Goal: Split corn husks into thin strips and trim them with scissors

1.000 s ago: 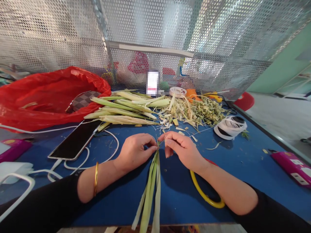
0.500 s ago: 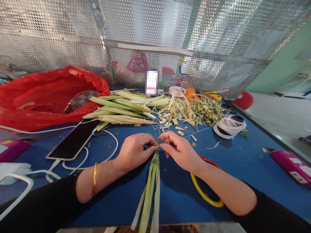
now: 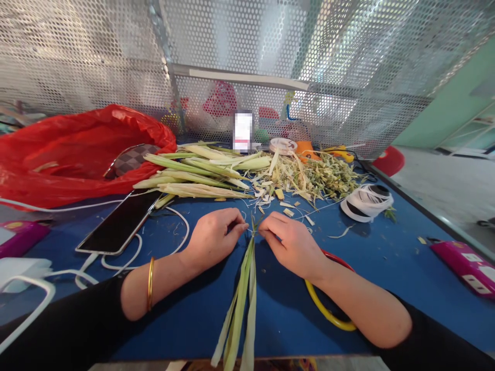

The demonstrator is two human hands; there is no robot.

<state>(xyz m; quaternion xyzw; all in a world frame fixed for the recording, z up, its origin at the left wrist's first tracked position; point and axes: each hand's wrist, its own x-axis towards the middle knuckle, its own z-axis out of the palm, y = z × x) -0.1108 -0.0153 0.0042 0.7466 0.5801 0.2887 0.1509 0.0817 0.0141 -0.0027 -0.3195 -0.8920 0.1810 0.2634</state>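
A thin bundle of pale green leaf strips (image 3: 242,299) lies on the blue table (image 3: 386,263), running from the front edge up to the centre. My left hand (image 3: 214,237) and my right hand (image 3: 290,242) meet at the bundle's top end, each pinching it with thumb and fingertips. A gold bangle (image 3: 150,283) sits on my left wrist. Under my right forearm lies a yellow and red ring (image 3: 328,314).
Behind the hands lie a pile of green stalks (image 3: 193,178) and a heap of leaf scraps (image 3: 309,178). A phone (image 3: 119,224) with white cables sits left, a red plastic bag (image 3: 69,154) behind it. White tape roll (image 3: 365,202) and pink box (image 3: 466,265) lie right. Perforated metal screens enclose the back.
Both hands have shifted slightly away from me along the bundle's tip, and my right fingers have curled down tighter onto it. The bundle stays in place.
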